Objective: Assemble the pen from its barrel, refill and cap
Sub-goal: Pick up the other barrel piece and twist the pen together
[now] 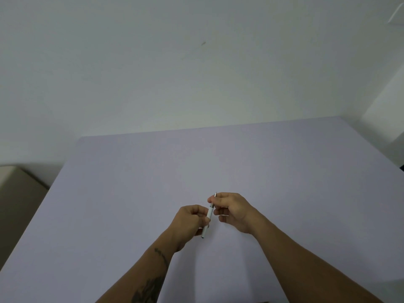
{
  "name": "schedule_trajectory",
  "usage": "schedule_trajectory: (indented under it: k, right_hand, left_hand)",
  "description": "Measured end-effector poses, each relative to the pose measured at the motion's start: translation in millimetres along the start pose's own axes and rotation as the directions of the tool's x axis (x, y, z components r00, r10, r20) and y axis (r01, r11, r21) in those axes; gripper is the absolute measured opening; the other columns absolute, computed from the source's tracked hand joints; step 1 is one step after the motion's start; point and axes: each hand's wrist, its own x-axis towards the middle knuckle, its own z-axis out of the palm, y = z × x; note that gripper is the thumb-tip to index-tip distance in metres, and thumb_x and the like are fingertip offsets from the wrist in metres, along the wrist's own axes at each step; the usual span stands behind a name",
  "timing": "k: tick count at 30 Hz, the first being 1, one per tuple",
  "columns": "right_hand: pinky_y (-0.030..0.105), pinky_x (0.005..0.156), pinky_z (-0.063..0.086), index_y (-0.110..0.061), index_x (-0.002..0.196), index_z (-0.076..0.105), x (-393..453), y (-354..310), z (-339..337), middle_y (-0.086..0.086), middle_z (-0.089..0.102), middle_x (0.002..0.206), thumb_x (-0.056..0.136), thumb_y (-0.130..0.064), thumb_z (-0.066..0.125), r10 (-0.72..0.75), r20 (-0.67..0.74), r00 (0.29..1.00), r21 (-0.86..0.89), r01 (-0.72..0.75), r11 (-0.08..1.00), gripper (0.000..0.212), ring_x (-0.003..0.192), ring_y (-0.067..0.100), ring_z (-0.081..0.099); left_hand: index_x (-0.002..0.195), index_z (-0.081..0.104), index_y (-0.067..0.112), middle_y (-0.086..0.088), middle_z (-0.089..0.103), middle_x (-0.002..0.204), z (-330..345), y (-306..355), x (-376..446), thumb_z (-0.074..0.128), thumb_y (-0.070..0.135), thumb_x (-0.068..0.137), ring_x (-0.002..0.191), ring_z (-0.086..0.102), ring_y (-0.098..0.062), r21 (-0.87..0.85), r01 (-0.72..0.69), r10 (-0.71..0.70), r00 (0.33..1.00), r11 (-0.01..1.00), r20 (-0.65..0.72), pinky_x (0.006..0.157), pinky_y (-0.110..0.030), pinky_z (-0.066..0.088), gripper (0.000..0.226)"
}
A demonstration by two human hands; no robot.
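Pen: the pen (208, 217) is white and thin, held up over the table between the two hands.
Long way of the pen: it runs from near the person, low in the picture, up and away, leaning a little to the right.
Far end: a thin metal tip (216, 194) pokes out past the right hand's fingers, pointing away from the person.
Near end: a small dark end sticks out below the left hand, pointing back at the person.
Middle of the pen: a grey ring shows just under the right hand's fingers.
Left hand: the left hand (191, 219) is curled shut around the lower white part of the pen.
Right hand: the right hand (231, 209) pinches the top part of the pen with its fingertips; the other fingers are bent in.
Gap between hands: the hands are just beside each other, with a bit of white pen showing between them.
Under the hands: a plain pale purple table (131, 193).
Behind the hands: a white wall (153, 62) past the far edge of the table.
Left arm: dark marks on the forearm.
In the way: the fingers hide parts of the pen, so a cap cannot be told from the barrel.
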Motion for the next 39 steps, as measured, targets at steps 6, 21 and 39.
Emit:
schedule_trajectory:
  k: [6,21,39]
  right_hand:
    - [0.029,0.064,0.046,-0.014,0.063,0.057,0.8,1.5,-0.6,0.002,0.067,0.071,0.088,-0.010,0.069,-0.029,-0.023,0.999,-0.034,0.028,0.999,0.028,0.067,0.016,0.055]
    - [0.028,0.064,0.049,-0.005,0.093,0.075,-6.8,12.1,-6.5,0.003,0.061,0.075,0.096,-0.010,0.059,0.031,0.002,1.000,0.120,-0.031,0.992,0.017,0.072,0.016,0.056]
    - [0.028,0.064,0.049,-0.011,0.074,0.064,-9.1,11.5,-1.5,0.004,0.065,0.075,0.091,-0.013,0.067,-0.012,-0.094,0.996,-0.024,0.009,1.000,0.018,0.068,0.016,0.056]
  left_hand:
    - [0.090,0.070,0.008,-0.011,0.065,0.084,4.2,-2.0,-1.3,0.059,-0.005,0.087,0.080,0.063,-0.023,0.031,0.013,-0.014,0.999,0.999,0.040,0.075,-0.035,0.058,0.017]
    - [0.086,0.069,0.011,-0.010,0.063,0.083,8.7,-4.2,-3.7,0.061,-0.002,0.086,0.081,0.061,-0.024,0.099,0.043,-0.046,0.999,0.994,0.021,0.071,-0.033,0.057,0.015]
    - [0.081,0.069,0.012,-0.008,0.062,0.079,10.1,-5.4,-8.2,0.063,-0.002,0.084,0.074,0.059,-0.021,0.130,0.011,-0.009,1.000,0.991,-0.017,0.070,-0.033,0.057,0.016]
